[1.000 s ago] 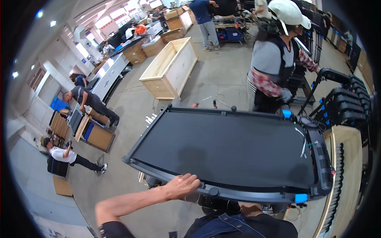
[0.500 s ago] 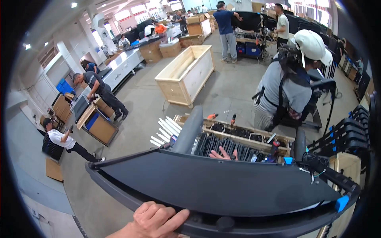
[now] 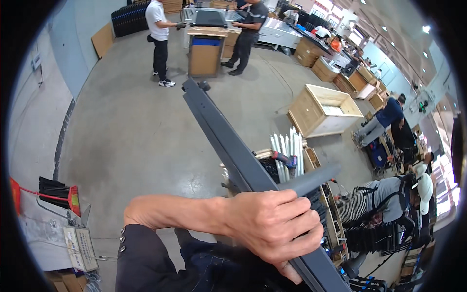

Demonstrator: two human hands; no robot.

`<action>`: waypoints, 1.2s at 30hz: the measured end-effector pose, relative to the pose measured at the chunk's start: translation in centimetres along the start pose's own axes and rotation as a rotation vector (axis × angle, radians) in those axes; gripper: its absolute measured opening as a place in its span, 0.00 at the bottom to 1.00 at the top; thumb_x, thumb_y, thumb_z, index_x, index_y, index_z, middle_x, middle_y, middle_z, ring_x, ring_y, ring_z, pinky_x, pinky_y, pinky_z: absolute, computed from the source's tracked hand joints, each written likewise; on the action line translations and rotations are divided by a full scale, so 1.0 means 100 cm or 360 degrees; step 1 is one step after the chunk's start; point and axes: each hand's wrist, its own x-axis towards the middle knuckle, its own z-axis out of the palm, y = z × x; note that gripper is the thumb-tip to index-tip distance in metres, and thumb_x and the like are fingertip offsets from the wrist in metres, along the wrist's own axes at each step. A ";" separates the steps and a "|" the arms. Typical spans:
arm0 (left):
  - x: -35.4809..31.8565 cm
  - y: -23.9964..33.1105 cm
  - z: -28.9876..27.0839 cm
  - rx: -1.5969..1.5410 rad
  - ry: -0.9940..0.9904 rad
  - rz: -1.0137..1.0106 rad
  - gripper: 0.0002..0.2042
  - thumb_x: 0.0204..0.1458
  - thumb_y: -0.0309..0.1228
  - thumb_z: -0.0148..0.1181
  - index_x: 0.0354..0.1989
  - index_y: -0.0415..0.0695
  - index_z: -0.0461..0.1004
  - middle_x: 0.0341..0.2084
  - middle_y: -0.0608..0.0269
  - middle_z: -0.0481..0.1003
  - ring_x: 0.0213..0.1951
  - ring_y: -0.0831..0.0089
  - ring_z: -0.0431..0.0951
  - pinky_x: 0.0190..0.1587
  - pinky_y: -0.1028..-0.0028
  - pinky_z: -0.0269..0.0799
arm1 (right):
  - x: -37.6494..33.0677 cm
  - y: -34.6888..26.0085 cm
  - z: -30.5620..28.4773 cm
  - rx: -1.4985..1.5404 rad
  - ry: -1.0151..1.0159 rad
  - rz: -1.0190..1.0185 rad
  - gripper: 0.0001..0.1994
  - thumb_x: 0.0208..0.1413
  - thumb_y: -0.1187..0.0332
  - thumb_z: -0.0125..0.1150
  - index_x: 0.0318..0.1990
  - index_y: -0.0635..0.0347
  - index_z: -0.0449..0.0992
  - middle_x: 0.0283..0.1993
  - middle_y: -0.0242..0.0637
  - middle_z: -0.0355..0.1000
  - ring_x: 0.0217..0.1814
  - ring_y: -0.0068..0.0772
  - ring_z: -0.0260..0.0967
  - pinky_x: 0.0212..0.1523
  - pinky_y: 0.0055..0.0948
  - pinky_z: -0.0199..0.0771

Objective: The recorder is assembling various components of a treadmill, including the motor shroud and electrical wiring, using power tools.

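Across the middle slants a long dark grey panel frame point(image 3: 228, 141), seen nearly edge-on and tilted. My left hand point(image 3: 275, 226) comes in from the lower left and is closed over its upper edge, fingers wrapped round the far side and the thumb below. A thick grey tube point(image 3: 314, 177) projects from behind the frame. Beyond it, a cordless drill point(image 3: 286, 159) lies by a bundle of white tubes point(image 3: 293, 146). My right hand does not show.
An open wooden crate point(image 3: 311, 114) stands on the floor ahead. Two people work at a wooden-topped bench point(image 3: 204, 61) at the far left. A person in a white cap point(image 3: 394, 199) bends over at right. A broom with black bristles point(image 3: 53, 194) is by the left wall.
The view has swung left and tilted. The frame, seen from its broad dark face before, now appears edge-on. My left hand still grips it; the fingers seen behind the panel are out of sight.
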 end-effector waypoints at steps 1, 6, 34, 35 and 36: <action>-0.013 -0.019 -0.024 -0.0043 0.0042 -0.0035 0.24 0.51 0.52 0.61 0.28 0.37 0.74 0.20 0.65 0.66 0.20 0.74 0.66 0.22 0.77 0.63 | 0.021 0.005 0.008 -0.0034 0.0037 0.0005 0.37 0.63 0.32 0.44 0.70 0.47 0.57 0.76 0.50 0.50 0.80 0.54 0.40 0.74 0.67 0.44; -0.067 -0.116 -0.136 -0.0142 0.0047 -0.0250 0.39 0.44 0.73 0.55 0.27 0.40 0.71 0.22 0.63 0.67 0.23 0.70 0.68 0.24 0.73 0.66 | 0.106 0.044 0.041 -0.0117 0.0206 0.0085 0.36 0.63 0.33 0.45 0.68 0.48 0.59 0.74 0.50 0.52 0.78 0.54 0.43 0.73 0.66 0.47; -0.319 -0.842 -0.057 -0.1861 -0.0017 -0.2875 0.28 0.68 0.57 0.42 0.55 0.44 0.75 0.50 0.63 0.74 0.56 0.72 0.70 0.63 0.68 0.62 | 0.590 -0.197 -0.006 -0.0220 0.0896 -0.0421 0.27 0.65 0.40 0.50 0.54 0.55 0.71 0.62 0.52 0.68 0.69 0.52 0.60 0.68 0.61 0.61; -0.421 -0.872 -0.036 -0.1694 0.0094 -0.3034 0.30 0.65 0.60 0.47 0.54 0.44 0.75 0.49 0.62 0.76 0.53 0.69 0.73 0.61 0.64 0.67 | 0.614 -0.202 0.001 -0.0214 0.0925 -0.0450 0.27 0.65 0.40 0.50 0.54 0.55 0.71 0.62 0.52 0.68 0.69 0.52 0.61 0.68 0.61 0.61; -0.464 -0.896 -0.039 -0.1801 -0.0012 -0.2992 0.30 0.65 0.60 0.47 0.54 0.44 0.75 0.49 0.62 0.76 0.53 0.69 0.73 0.61 0.64 0.67 | 0.620 -0.203 0.003 -0.0188 0.1021 -0.0534 0.27 0.65 0.40 0.51 0.54 0.55 0.72 0.62 0.52 0.69 0.69 0.52 0.61 0.67 0.61 0.62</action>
